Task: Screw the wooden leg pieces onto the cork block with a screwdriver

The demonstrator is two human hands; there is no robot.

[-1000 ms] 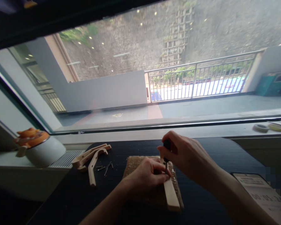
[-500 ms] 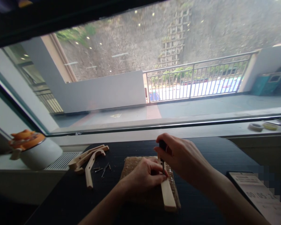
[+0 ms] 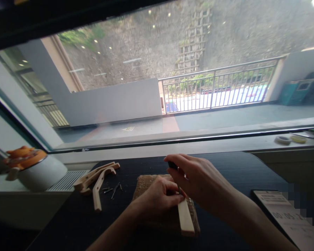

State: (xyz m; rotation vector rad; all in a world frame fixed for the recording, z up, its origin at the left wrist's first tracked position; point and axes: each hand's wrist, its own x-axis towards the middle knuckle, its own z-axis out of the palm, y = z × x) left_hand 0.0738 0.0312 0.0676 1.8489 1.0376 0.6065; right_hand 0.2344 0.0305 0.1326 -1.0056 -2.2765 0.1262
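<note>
My right hand is closed around the dark handle of a screwdriver. Its metal shaft slants down to a flat, pale wooden strip. My left hand pinches the strip beside the shaft's lower end, thumb and fingers together; whether a screw sits under the tip is hidden by the fingers. Beneath the strip lies a brown, rough-textured pad on the dark table. Left of the pad are several loose screws and curved wooden pieces with holes.
A phone showing a timer lies at the table's right. On the sill, a white pot with an orange animal-shaped top stands left, and tape rolls lie right. A large window rises behind the table.
The screwdriver handle has tipped to the left and slightly down, with my right hand moving along with it. My left hand keeps its hold on the strip. The whole view has shifted slightly.
</note>
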